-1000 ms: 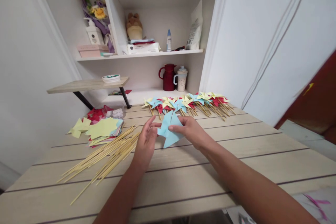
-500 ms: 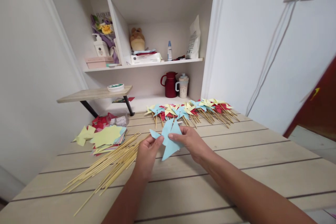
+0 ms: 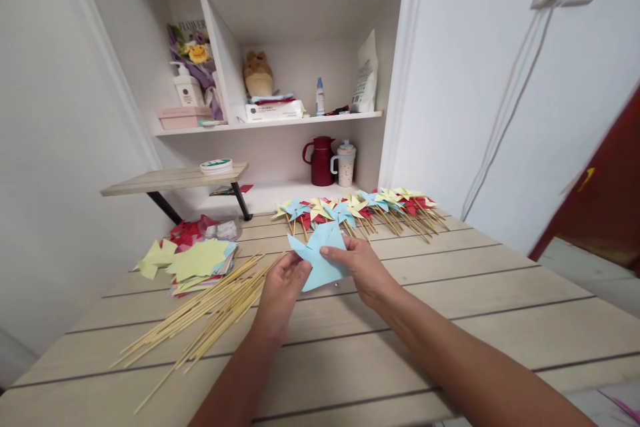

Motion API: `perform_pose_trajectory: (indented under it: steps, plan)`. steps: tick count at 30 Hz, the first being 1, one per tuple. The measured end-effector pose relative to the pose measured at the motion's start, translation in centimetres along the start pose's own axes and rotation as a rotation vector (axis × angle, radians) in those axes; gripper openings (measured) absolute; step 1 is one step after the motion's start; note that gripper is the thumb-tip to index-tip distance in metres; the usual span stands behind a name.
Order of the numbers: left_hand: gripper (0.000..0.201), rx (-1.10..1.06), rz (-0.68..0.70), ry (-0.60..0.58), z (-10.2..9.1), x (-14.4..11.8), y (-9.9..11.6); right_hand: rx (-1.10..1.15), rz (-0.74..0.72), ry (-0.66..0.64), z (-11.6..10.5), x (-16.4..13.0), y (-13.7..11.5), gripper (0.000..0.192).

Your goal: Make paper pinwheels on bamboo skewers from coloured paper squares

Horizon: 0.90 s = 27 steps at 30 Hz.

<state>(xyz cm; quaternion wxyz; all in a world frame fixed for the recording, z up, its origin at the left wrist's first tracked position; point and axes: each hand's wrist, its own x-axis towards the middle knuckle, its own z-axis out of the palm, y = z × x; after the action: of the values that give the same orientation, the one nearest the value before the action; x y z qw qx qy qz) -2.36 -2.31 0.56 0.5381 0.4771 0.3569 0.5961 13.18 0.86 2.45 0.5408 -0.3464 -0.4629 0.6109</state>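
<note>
We work over a wide, pale wood-plank tabletop and take the loose pile of long tan wooden sticks as landmark. Beyond that pile, to its right, runs a row of yellow, blue and red paper pinwheels; just behind it sits a stack of cut yellow and multicoloured paper. Right of the pile, our right hand and left hand pinch opposite sides of a light-blue paper piece with pointed flaps, held above the boards. We judge the step to be shaping those flaps; the next move calls for a light, steady pinch. Well right of the pile, bare boards leave room, out to the near edge.
</note>
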Motion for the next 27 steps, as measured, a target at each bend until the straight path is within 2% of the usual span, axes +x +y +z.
perform_pose_trajectory:
  steps: [5,10,17,23,27]
  plan:
    - [0.033,-0.036,-0.090,0.027,-0.1,0.0,0.0,0.007,0.020,-0.029,0.4,-0.4,-0.1,0.026]
    - [0.024,-0.085,-0.084,0.067,-0.1,0.0,0.0,0.000,0.037,-0.020,0.7,-0.5,0.4,0.028]
    - [0.028,-0.059,-0.101,0.159,0.0,-0.1,0.4,-0.020,0.047,-0.062,0.8,-0.5,1.0,0.031]
    - [0.031,-0.023,-0.093,0.267,-1.0,0.3,0.2,-0.109,-0.055,-0.083,0.5,-0.6,0.2,0.030]
    - [0.032,-0.046,-0.104,0.289,-1.7,0.5,0.0,-0.129,-0.112,-0.126,-0.1,-0.7,-0.4,0.040]
